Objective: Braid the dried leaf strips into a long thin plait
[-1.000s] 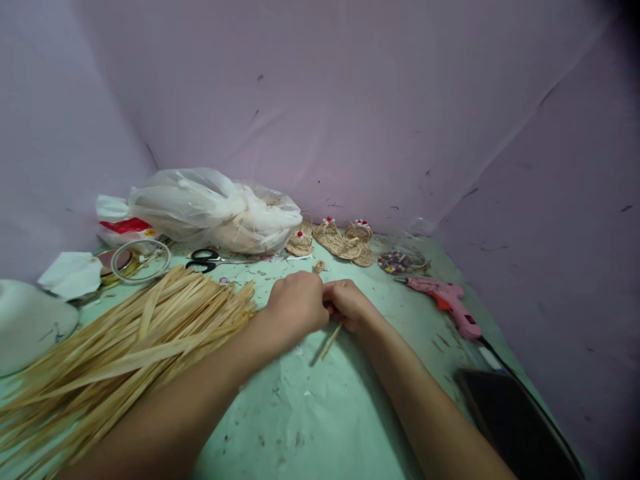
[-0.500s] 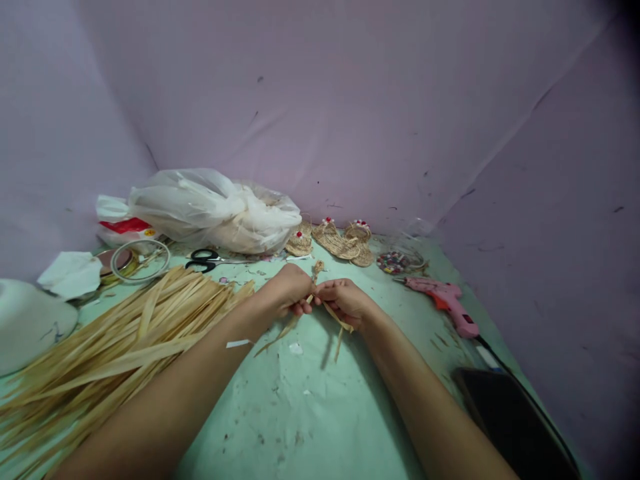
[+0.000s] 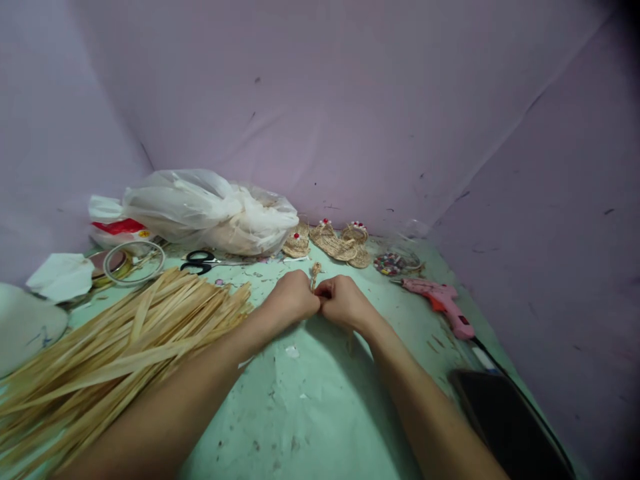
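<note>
My left hand [image 3: 291, 299] and my right hand [image 3: 344, 301] are both closed and pressed together over the green table [image 3: 310, 407]. Between them they pinch a small braided straw piece [image 3: 315, 271] whose twisted tip sticks up above the knuckles. The straw strands held lower down are hidden under my fingers. A big bundle of flat straw strips [image 3: 115, 347] lies to the left of my left forearm.
Black scissors [image 3: 200, 261], a tape ring [image 3: 133, 261] and a stuffed plastic bag [image 3: 210, 212] lie at the back left. Small woven straw sandals [image 3: 333, 240], a dish of beads [image 3: 393, 263] and a pink glue gun [image 3: 443, 303] sit to the right. A dark object [image 3: 505, 427] lies near right.
My hands have closed tight together; the loose straw ends that hung below them half a second ago are now hidden under my fingers.
</note>
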Motion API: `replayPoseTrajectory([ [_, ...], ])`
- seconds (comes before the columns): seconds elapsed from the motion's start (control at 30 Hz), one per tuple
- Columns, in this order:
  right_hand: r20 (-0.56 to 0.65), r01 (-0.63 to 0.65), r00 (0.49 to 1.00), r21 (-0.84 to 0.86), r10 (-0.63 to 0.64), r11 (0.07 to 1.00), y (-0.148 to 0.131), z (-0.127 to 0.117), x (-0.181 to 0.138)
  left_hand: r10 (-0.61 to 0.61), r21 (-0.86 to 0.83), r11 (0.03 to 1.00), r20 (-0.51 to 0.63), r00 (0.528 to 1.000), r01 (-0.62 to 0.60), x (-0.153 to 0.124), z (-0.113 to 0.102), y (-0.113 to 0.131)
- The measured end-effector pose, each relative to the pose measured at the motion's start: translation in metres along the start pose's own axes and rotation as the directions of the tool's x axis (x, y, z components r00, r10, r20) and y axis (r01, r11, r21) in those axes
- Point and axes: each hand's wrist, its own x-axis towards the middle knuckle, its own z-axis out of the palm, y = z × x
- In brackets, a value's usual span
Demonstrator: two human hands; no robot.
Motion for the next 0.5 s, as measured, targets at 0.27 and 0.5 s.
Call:
replayPoseTrajectory([
  [0.27,-0.137,-0.183,0.981,-0.458,0.134,0.87,-0.037,-0.004,-0.018,0.049,-0.075,0.996,-0.059,0.997,-0.053,0.012,0.007,-0.011],
  [0.5,-0.088,-0.173,0.985,-0.464,0.15,0.869,-0.053,-0.002,-0.025,-0.072,-0.414,0.903,0.115,0.991,0.114,0.005,0.003,-0.006],
])
